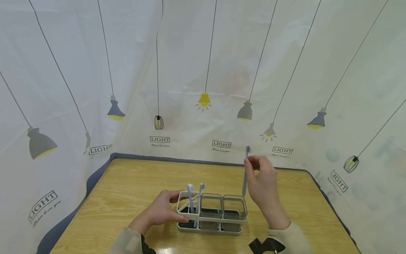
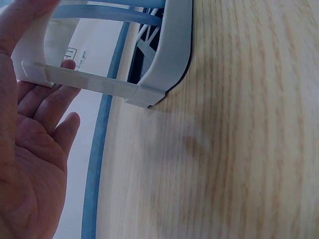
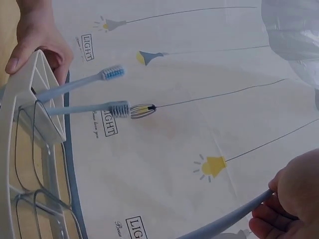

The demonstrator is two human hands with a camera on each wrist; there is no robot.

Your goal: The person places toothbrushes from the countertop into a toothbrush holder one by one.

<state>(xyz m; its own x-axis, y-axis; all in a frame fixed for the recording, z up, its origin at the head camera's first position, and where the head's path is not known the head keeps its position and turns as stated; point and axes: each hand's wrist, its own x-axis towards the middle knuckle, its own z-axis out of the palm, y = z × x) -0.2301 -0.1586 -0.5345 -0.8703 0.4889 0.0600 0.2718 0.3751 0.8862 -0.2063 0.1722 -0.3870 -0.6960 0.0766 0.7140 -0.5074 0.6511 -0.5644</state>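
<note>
A white toothbrush holder [image 1: 219, 219] with a dark base stands on the table. My left hand [image 1: 161, 210] grips its left end, thumb on the near side and fingers on the far side. Two toothbrushes, one whitish [image 1: 190, 192] and one bluish [image 1: 201, 190], stand bristles up in the left section; the right wrist view shows their heads close up. Two clear cups, a middle one [image 1: 211, 194] and a right one [image 1: 234, 196], sit in the other sections. Above and right of the holder, my right hand [image 1: 263, 181] pinches a grey-blue toothbrush [image 1: 244, 183], held nearly upright, head up.
The wooden table [image 1: 127, 183] has a dark blue edge [image 1: 177, 160] at the back and sides. Behind it hangs a pale sheet [image 1: 184, 70] printed with lamps and the word LIGHT.
</note>
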